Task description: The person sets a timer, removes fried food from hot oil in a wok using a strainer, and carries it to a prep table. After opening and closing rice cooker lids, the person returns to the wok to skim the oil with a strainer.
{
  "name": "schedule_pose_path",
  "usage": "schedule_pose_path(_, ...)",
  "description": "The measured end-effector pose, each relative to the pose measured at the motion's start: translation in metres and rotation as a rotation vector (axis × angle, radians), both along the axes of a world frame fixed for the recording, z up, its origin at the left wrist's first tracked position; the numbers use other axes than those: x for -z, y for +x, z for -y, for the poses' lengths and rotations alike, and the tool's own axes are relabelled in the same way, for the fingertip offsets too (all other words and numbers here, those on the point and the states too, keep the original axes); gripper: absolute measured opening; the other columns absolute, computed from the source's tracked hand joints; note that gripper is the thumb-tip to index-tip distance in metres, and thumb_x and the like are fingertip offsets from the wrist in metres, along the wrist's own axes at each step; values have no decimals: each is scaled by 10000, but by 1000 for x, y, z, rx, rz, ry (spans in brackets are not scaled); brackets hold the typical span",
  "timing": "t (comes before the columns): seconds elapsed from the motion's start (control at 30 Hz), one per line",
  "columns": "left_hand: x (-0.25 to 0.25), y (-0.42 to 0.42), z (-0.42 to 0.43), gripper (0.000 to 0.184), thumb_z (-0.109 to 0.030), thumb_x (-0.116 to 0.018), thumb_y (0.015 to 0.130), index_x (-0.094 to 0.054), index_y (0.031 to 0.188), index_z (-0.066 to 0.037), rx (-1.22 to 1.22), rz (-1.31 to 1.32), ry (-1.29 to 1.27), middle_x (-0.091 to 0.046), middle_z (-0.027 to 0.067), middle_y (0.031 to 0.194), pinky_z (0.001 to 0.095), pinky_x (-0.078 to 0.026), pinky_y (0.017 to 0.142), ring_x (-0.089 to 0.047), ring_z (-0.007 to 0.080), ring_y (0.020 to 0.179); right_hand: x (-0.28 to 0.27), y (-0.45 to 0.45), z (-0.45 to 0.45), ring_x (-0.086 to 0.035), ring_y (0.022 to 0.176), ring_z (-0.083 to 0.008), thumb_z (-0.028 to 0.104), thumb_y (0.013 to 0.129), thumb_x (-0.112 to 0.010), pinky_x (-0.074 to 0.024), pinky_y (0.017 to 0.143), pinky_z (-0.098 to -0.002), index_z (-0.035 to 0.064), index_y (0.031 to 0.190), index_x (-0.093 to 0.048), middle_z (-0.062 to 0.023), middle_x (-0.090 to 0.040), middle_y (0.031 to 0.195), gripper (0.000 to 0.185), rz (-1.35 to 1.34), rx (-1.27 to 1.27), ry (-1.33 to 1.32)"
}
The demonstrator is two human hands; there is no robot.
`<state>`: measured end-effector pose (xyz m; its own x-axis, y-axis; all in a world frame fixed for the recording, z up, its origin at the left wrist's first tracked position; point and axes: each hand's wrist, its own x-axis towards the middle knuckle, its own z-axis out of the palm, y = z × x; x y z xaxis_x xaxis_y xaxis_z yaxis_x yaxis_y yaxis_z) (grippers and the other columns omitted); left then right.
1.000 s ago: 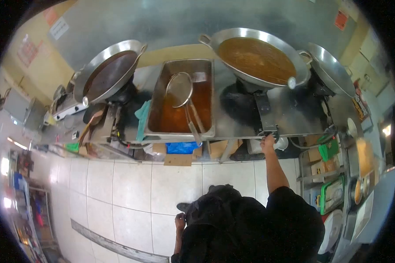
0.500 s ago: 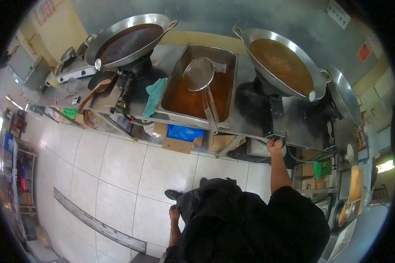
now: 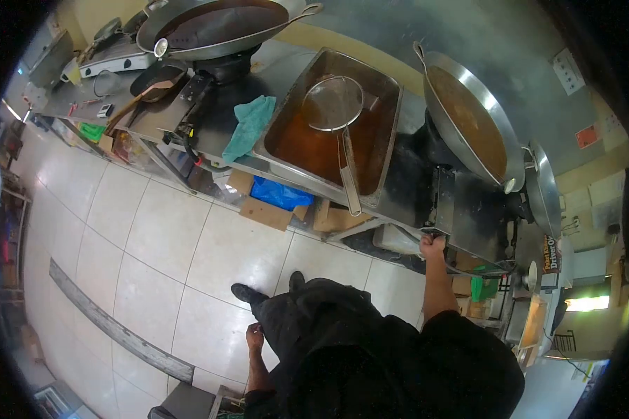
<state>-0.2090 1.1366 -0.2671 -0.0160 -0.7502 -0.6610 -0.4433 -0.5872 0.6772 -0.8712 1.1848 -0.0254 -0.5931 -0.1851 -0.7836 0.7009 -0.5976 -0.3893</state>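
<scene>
My right hand [image 3: 432, 244] is closed at the front end of a burner's black control arm [image 3: 440, 202], at the counter's front edge; the part in its fingers is hidden. Above that burner sits a wide metal wok [image 3: 468, 115] of brown liquid, with a round dial clipped on its rim. My left hand [image 3: 255, 337] hangs low beside my leg, fingers curled, and what it holds, if anything, is too small to tell. Between the woks, a deep metal tray [image 3: 328, 140] holds orange-brown liquid, with a wire strainer [image 3: 333, 103] resting across it.
Another wok [image 3: 223, 28] of dark liquid stands at the upper left, and a third [image 3: 544, 188] at the right. A teal cloth [image 3: 250, 127] lies left of the tray. Boxes and a blue bag [image 3: 282, 193] sit below the counter. A long strip [image 3: 119, 325] crosses the floor.
The view has turned and shifted, so the counter now slants down to the right. My right hand stays at the burner's front end. My left hand remains low beside my leg.
</scene>
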Motion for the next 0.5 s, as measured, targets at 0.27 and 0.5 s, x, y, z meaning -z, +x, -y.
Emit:
schedule_pose_path(0.27,-43,-8,32,266,-177,-592,810,-591,979,28,-11,-8,86,-636,182,915,346,-468,783,-610,275,876,8,-9,-9,-263,437,-110,314,853,-376,-193,360,-223,117,658,-368,9,-269,564,277,-21,-15,-27)
schedule_pose_path(0.5,-17,-11,38,245,-170,-584,815,-590,961,27,29,-53,-86,-637,179,899,353,-479,752,-618,272,840,11,22,-8,-281,442,-135,387,903,-305,-219,385,-230,86,699,-413,-2,-325,568,379,-202,-126,-129)
